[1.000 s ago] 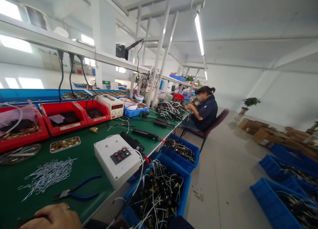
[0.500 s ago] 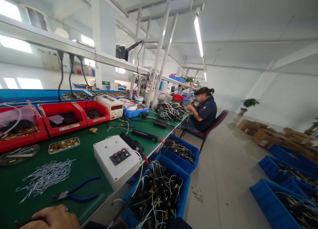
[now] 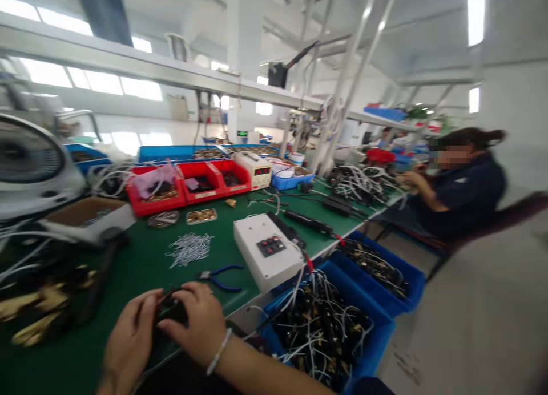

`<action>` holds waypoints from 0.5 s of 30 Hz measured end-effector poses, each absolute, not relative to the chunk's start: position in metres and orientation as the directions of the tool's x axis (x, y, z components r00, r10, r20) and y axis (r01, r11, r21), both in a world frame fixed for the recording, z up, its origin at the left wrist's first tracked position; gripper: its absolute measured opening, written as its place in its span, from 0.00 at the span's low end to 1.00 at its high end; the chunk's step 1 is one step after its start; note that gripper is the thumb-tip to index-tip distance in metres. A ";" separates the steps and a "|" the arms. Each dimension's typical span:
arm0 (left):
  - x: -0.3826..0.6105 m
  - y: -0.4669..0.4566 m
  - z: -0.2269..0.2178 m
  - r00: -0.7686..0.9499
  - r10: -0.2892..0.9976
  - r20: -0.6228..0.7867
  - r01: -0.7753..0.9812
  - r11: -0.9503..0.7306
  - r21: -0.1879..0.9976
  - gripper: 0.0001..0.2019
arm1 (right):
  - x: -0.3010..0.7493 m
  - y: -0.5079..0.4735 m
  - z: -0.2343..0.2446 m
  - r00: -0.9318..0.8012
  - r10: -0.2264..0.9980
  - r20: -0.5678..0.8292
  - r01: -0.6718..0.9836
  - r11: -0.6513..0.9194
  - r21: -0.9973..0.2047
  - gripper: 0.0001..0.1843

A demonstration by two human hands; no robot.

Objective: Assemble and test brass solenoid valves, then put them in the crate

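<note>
Near the green bench's front edge, my left hand [image 3: 131, 335] has its fingers closed on one side of a small dark part with thin reddish wires [image 3: 165, 306]. My right hand [image 3: 199, 321], with a white band at the wrist, curls around the other side. Fingers and blur hide most of this part, so its exact kind is unclear. Just beyond the right hand lie blue-handled cutting pliers [image 3: 225, 276], their handles spread. A pile of thin silvery wire hooks [image 3: 190, 249] rests behind them.
A white switch box [image 3: 268, 258] stands to the right, with black electric screwdrivers [image 3: 308, 221] behind. Blue crates [image 3: 381, 349] of wired parts sit below the bench edge. Red bins [image 3: 199, 198] line the back; brass pieces [image 3: 43, 309] lie left. A co-worker [image 3: 462, 184] sits right.
My view has swung left, bringing the fan and brass pieces into sight. Both hands now show around the dark part; before, only one hand was visible at the lower left.
</note>
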State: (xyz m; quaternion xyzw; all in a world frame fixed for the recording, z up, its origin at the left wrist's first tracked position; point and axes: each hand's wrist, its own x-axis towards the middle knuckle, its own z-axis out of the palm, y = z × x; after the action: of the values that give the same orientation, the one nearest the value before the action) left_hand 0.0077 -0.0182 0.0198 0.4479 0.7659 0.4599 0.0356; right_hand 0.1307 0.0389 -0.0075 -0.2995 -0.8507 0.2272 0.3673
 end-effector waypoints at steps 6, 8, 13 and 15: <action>-0.043 -0.008 0.034 -0.585 0.640 0.499 0.789 0.307 0.532 0.26 | 0.133 0.044 0.006 -0.598 0.652 0.466 0.318 0.726 -0.609 0.23; -0.064 -0.004 0.045 -0.597 0.621 0.508 0.798 0.388 0.462 0.25 | 0.133 0.044 0.005 -0.605 0.642 0.471 0.324 0.739 -0.591 0.22; -0.119 0.002 0.058 -0.674 0.576 0.462 0.733 0.599 0.323 0.27 | 0.134 0.045 0.006 -0.616 0.620 0.485 0.341 0.765 -0.546 0.20; -0.136 0.003 0.058 -0.705 0.587 0.398 0.703 0.654 0.279 0.29 | 0.134 0.045 0.007 -0.617 0.619 0.486 0.341 0.767 -0.543 0.19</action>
State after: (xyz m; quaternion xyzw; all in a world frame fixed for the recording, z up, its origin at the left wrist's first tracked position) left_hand -0.1359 0.0029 0.0576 0.3589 0.8989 0.2103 -0.1374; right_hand 0.1341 0.0455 0.0066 -0.2741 -0.8759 0.2035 0.3410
